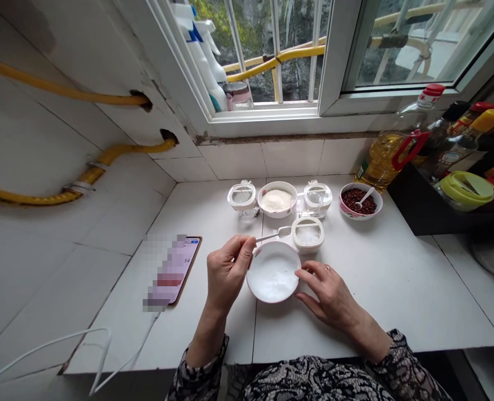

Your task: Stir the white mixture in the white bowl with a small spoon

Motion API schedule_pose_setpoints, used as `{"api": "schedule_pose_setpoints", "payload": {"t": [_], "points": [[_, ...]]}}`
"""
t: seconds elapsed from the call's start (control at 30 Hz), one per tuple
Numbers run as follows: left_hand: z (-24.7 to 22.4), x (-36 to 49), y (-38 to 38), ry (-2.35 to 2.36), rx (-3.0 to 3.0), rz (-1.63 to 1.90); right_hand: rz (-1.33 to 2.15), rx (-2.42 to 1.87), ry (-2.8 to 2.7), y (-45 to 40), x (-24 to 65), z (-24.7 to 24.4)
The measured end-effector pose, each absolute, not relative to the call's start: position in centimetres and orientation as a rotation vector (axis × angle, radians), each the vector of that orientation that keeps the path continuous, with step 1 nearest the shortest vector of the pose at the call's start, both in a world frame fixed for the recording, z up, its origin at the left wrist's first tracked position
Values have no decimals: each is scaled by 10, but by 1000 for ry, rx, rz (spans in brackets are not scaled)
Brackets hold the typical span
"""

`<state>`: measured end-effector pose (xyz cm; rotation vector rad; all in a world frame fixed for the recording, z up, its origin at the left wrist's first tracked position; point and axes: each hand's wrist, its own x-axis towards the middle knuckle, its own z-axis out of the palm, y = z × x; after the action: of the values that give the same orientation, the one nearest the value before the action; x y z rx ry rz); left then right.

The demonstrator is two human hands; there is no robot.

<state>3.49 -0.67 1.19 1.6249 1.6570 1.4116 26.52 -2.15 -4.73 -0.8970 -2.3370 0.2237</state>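
Observation:
Pinched in my left hand (229,271) is a small white spoon (274,234), its scoop pointing right, beside an open-topped white jar (308,235). Below the spoon stands a bowl (273,273) with white contents. My right hand (328,292) rests at the bowl's right side, fingertips on its rim, thumb apart from the fingers. Behind are a lidded clear jar (243,197), a bowl of white powder (276,200) and another clear jar (317,197). A bowl of dark red beans (359,202) holds a white spoon.
A phone (175,271) with a white cable (144,337) lies on the left of the counter (217,345). An oil bottle (386,150) and a black box (414,203) of condiments stand at the right, below the window.

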Motion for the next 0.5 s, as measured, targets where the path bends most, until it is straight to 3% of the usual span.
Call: {"api": "schedule_pose_setpoints", "payload": {"t": [0.5], "points": [[13,33,-7,1669,1711,1252,181,-907,-2333,-20,263,-51]]}}
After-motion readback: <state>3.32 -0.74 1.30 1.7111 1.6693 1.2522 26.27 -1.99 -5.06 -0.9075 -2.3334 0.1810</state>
